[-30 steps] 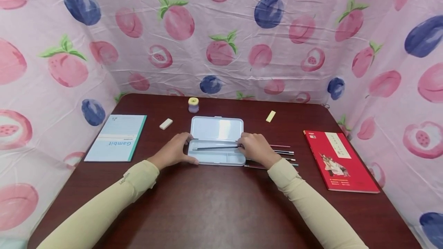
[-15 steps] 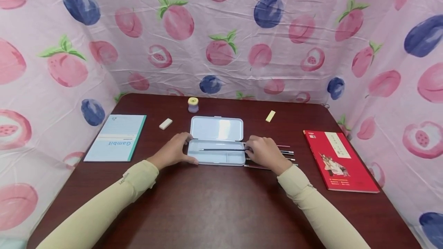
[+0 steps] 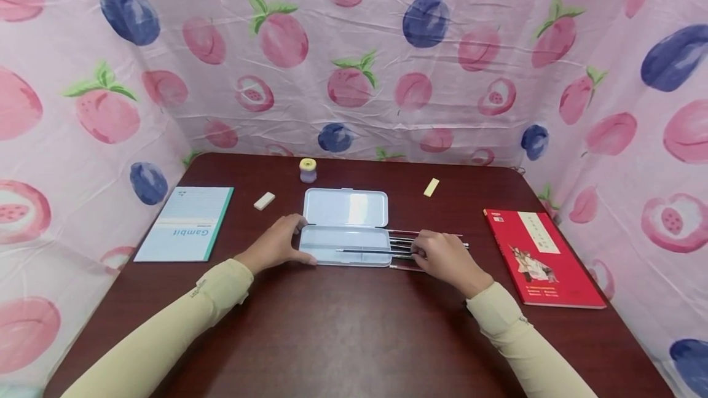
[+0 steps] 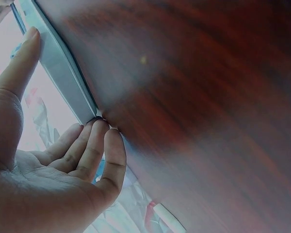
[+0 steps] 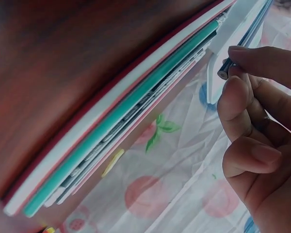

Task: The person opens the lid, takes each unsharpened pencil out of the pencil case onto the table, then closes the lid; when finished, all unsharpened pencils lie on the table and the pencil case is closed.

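Note:
A pale blue pencil case [image 3: 326, 237] lies with its lid [image 3: 332, 206] folded back. My left hand [image 3: 273, 242] rests at its left end, thumb at the near corner and fingertips at the far one. In the left wrist view, the thumb [image 4: 29, 53] lies along the case's side and the relaxed fingers touch its corner. My right hand [image 3: 445, 260] pinches a dark pencil [image 3: 359, 252] between thumb and fingers. The pencil reaches left across the case's near part. Several other pencils [image 3: 426, 233] lie right of the case, partly hidden by that hand; one is teal [image 5: 136, 111].
A white eraser [image 3: 264, 201] and a yellow-topped purple container [image 3: 308, 171] stand behind to the left. A yellow block [image 3: 431, 187] lies at back right. A Gambit notebook [image 3: 188, 223] is at left, a red book [image 3: 553, 269] at right. Patterned curtains enclose the table.
My right hand has moved right and slightly nearer, drawing the pencil along the case toward its near right side. My left hand has stayed at the case's left end.

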`<state>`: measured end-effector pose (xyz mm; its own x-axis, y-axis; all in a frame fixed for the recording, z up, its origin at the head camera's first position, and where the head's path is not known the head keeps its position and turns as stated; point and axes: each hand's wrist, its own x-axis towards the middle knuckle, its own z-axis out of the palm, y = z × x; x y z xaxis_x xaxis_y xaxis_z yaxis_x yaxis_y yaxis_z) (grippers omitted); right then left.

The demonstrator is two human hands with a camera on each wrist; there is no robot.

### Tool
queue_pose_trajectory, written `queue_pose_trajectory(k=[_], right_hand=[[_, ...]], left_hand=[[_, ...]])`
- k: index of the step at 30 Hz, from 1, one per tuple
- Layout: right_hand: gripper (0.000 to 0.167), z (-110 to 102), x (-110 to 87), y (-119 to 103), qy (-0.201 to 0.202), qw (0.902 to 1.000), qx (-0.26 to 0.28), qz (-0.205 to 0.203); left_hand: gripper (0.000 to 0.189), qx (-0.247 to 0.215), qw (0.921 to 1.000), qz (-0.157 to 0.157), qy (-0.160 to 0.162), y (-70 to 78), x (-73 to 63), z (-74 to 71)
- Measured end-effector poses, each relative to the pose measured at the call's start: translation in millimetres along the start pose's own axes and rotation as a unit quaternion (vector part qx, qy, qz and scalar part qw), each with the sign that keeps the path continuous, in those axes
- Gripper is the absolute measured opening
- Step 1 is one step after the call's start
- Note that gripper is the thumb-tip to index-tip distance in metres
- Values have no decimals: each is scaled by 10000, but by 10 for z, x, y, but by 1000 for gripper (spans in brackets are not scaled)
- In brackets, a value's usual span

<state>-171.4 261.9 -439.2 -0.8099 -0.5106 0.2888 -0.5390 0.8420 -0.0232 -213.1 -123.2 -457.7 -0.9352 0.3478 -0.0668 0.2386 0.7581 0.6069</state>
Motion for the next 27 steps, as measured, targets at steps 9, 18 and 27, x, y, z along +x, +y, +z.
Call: queue_pose_trajectory(k=[9, 18, 27], right_hand=[[14, -50, -225, 75, -164, 9995, 4, 255], [17, -122, -496, 163, -215, 9990, 156, 361], [20, -248, -707, 299, -550, 9967, 334, 504]], left_hand=[[90, -38, 10000, -10, 46, -17, 0, 10], [68, 216, 9990, 377, 35, -20, -19, 10], [51, 454, 9971, 608, 86, -30, -21, 3]])
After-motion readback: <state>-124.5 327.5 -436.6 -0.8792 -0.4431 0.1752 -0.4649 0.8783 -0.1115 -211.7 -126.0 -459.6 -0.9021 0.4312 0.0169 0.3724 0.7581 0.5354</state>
